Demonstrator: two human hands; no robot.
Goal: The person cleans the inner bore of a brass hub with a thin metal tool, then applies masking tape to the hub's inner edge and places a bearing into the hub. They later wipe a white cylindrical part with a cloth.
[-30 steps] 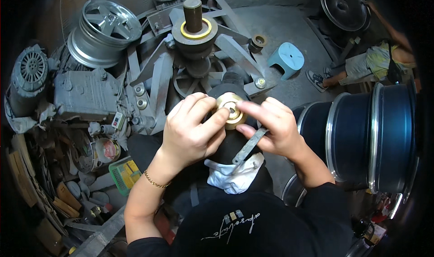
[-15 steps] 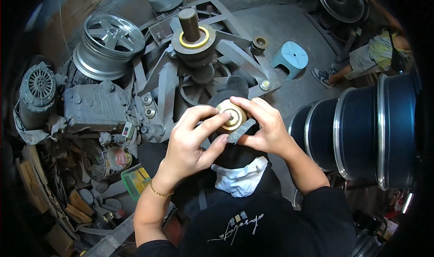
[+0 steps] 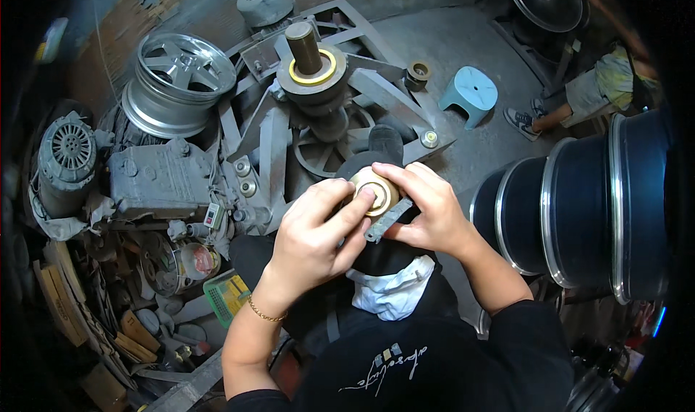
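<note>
In front of my body, both hands hold a brass-coloured round part (image 3: 389, 187) with a ringed opening in its face. My left hand (image 3: 313, 227) is closed at its left side, the index fingertip pressed into the opening and partly hiding it. My right hand (image 3: 428, 208) grips the part's right side, fingers along the top edge and thumb below. A flat grey strip (image 3: 388, 221), perhaps metal or stone, lies slanted against the part's lower right, by my right thumb. A white cloth (image 3: 394, 289) rests on my lap below the hands.
Ahead stands a machine frame with an upright shaft (image 3: 304, 48) and a yellow ring. A silver wheel rim (image 3: 177, 86) and a motor (image 3: 67, 151) are at left. Dark barrels (image 3: 572, 209) line the right. Beyond a blue stool (image 3: 470, 97), another person (image 3: 590, 93) sits far right.
My left index fingertip has moved further into the part's opening, and the left thumb has drawn back from the grey strip. The whole view has shifted slightly.
</note>
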